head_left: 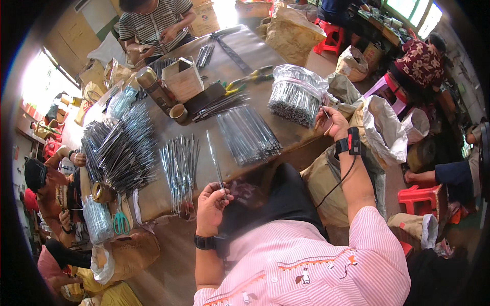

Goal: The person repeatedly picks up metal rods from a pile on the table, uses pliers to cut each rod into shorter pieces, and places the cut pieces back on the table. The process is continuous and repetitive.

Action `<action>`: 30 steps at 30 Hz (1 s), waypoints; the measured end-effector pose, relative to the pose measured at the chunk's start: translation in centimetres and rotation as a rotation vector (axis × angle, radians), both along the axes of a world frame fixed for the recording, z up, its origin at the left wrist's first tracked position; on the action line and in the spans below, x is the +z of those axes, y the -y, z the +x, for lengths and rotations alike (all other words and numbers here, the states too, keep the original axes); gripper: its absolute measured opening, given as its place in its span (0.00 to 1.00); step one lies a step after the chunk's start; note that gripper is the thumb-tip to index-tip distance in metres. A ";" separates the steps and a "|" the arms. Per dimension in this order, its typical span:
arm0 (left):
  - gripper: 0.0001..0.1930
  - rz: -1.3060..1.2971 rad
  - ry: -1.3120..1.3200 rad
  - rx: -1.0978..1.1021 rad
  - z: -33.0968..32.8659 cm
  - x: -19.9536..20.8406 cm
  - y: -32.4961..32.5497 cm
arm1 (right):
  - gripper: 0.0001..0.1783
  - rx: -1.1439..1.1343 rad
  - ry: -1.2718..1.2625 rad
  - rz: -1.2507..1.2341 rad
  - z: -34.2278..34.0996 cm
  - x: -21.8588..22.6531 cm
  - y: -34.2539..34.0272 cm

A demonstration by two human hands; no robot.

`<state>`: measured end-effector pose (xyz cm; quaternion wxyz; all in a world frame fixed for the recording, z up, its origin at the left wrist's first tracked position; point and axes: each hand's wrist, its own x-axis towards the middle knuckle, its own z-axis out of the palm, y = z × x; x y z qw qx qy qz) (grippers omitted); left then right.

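My left hand (213,204) pinches the lower end of a thin metal rod (212,155), which points up over the table's near edge. At the right, my right hand (333,124) has its fingers pressed together beside a large bundle of thin silvery rods (292,104) wrapped in clear plastic. Something slender seems to be between those fingers, too small to make out. A flat row of grey rods (249,133) lies between my hands on the table. Left of my held rod is another loose row of shiny rods (179,171), with ends over the edge.
A big pile of rods (120,145) covers the table's left. Beyond stand a thermos (153,86), a cup (178,113), a box (182,81) and yellow-handled pliers (237,85). Teal scissors (121,223) hang at the left edge. A person (155,25) sits opposite; sacks (383,127) crowd my right.
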<state>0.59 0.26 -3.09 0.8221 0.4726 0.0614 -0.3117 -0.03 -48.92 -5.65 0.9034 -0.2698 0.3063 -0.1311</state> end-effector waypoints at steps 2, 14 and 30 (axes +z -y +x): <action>0.10 0.000 0.007 0.014 -0.3 0.0 -0.3 | 0.05 0.069 0.134 0.145 0.3 -0.1 0.1; 0.14 -0.014 0.110 -0.045 -1.3 1.1 1.7 | 0.05 0.295 0.198 -0.361 -5.0 6.0 -15.4; 0.09 0.005 0.243 -0.055 -3.9 1.4 2.5 | 0.05 0.318 0.257 -0.728 -6.7 6.8 -27.2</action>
